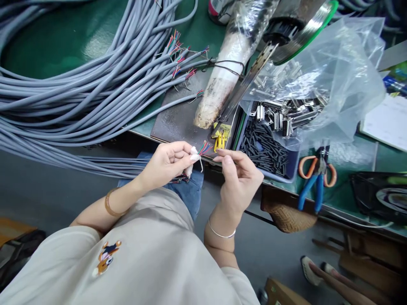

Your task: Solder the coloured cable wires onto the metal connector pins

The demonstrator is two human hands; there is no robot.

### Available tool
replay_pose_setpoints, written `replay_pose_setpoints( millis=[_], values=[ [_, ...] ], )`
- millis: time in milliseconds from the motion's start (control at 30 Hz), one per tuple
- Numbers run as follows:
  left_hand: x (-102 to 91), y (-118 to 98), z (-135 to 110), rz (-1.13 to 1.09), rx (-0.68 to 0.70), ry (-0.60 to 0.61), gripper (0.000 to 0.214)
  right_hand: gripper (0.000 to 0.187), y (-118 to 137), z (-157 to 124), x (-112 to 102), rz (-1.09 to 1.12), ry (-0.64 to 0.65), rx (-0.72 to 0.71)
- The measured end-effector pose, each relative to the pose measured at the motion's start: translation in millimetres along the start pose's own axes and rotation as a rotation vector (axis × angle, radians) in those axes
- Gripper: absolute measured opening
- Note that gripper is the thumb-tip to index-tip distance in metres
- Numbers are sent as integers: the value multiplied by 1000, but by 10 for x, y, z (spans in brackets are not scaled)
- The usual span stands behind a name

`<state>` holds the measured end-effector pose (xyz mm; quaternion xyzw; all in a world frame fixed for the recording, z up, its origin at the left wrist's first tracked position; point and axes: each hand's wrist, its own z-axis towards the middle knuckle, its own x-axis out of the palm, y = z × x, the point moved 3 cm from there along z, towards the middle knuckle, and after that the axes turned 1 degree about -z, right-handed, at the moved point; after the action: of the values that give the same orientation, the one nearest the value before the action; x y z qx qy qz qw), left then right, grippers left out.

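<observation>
My left hand (168, 163) is closed around the end of a grey cable, its fingertips taped white, with a fan of coloured wires (204, 148) sticking out past the thumb. My right hand (240, 176) is closed in a pinch just right of those wire tips; what it pinches is too small to make out. Both hands hover at the front edge of the bench, above my lap. A dark metal plate (178, 118) lies on the bench just beyond them.
A big bundle of grey cables (79, 97) with stripped coloured ends fills the left of the green bench. A tray of black tubing pieces (265, 148), a plastic bag of connectors (318, 84), blue and orange pliers (318, 178) and a solder reel sit to the right. Someone's feet (318, 267) show lower right.
</observation>
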<state>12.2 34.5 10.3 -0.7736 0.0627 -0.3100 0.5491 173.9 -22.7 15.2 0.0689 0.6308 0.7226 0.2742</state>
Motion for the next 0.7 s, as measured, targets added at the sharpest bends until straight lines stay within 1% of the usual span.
replay_pose_setpoints(
  millis=[200, 300, 433, 700],
  values=[
    [6, 30, -4, 27, -12, -7, 46, 7, 23, 42, 48, 14, 88, 39],
    [11, 46, 0, 47, -5, -3, 43, 6, 16, 63, 63, 12, 98, 62],
    [0, 59, 15, 48, 15, -1, 39, 9, -5, 77, 57, -18, 108, 89],
    [-30, 75, 39, 45, 9, -7, 39, 5, 3, 100, 58, 11, 173, 115]
  ],
)
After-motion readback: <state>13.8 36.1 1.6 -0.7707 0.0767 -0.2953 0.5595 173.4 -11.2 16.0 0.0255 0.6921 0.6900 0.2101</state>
